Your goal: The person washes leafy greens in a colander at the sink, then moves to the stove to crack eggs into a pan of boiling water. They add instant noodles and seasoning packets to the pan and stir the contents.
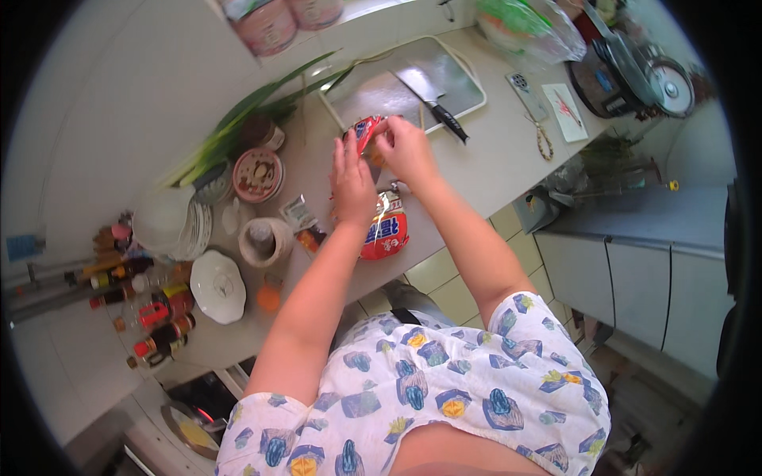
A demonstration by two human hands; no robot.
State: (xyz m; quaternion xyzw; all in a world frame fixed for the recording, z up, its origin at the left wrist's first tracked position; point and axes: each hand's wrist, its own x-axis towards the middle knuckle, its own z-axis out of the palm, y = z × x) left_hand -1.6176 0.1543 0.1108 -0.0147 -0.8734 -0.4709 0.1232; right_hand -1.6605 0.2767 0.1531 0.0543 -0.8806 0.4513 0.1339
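A red, shiny food packet (363,131) is between my two hands, just in front of the metal tray. My right hand (408,152) pinches the packet's right side with thumb and bent fingers. Against its left side lies my left hand (353,187), fingers nearly straight; its thumb is mostly hidden, so its grip is unclear. Something orange shows below the packet, too small to name. A second red packet with blue printing (386,232) rests on the counter, partly behind my left wrist. Left of that wrist are a small clear sachet (299,212) and a dark sachet (311,239).
A cleaver (422,89) lies across the metal tray (470,62), its black handle over the rim. Leeks (238,122), a stone mortar (283,241), stacked bowls (169,223) and sauce bottles (169,303) line the left. A phone (527,95) and an electric cooker (601,89) stand right.
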